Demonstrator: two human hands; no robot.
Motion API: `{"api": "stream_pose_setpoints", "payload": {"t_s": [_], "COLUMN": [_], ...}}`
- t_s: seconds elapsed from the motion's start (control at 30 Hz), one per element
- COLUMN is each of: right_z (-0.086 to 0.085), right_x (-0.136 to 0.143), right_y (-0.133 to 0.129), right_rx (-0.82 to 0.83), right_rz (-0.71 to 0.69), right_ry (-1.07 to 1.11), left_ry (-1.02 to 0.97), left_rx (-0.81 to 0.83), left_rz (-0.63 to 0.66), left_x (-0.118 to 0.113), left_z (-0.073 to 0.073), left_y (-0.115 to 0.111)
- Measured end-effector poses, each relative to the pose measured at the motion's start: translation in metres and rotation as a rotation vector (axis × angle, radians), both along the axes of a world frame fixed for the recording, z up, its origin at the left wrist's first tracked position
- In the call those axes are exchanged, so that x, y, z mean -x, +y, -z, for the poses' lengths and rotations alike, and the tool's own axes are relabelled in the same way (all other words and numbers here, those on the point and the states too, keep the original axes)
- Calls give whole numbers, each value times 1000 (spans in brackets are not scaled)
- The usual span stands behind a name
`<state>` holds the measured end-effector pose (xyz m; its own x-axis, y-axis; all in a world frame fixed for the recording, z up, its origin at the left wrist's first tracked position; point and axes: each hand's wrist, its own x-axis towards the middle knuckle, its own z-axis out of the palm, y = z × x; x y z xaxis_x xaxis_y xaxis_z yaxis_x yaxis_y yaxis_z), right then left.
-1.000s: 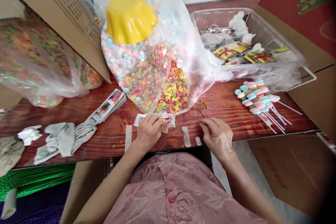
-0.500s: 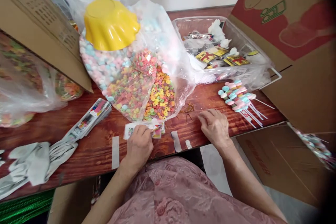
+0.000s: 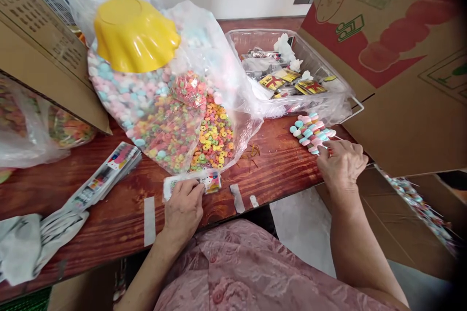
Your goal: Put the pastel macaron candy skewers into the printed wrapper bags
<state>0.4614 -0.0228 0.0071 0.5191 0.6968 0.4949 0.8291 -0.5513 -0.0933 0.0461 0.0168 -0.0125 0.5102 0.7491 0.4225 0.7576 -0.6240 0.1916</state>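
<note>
Head view, wooden table (image 3: 109, 214). Right hand (image 3: 341, 167): fingers curled over the sticks of the candy skewers (image 3: 312, 131) at the table's right edge, pinching them; candy heads lie just beyond the fingertips. Best lifted by the sticks, kept level. Left hand (image 3: 182, 209): fingers pressed flat on the small printed packets (image 3: 209, 182), below the bag of ring candies (image 3: 182, 121).

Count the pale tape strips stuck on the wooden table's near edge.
3: a long strip left of the left hand, a medium one right of it, a small piece beside that.
</note>
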Motion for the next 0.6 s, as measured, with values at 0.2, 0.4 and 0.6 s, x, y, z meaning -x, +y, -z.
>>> {"api": "stream_pose_setpoints", "payload": {"t_s": [0.2, 0.4, 0.6], "right_z": [13, 7, -21], "right_x": [-11, -19, -23], "right_y": [-2, 6, 0], "right_rx": [122, 163, 60], "right_rz": [104, 72, -106], "right_ry": [29, 29, -9], "left_ry": [-79, -68, 71], "left_rx": [20, 0, -36], "left_rz": [-34, -33, -75], "left_x": [-1, -1, -5], "left_z": [3, 3, 0], "left_y": [6, 7, 6]}}
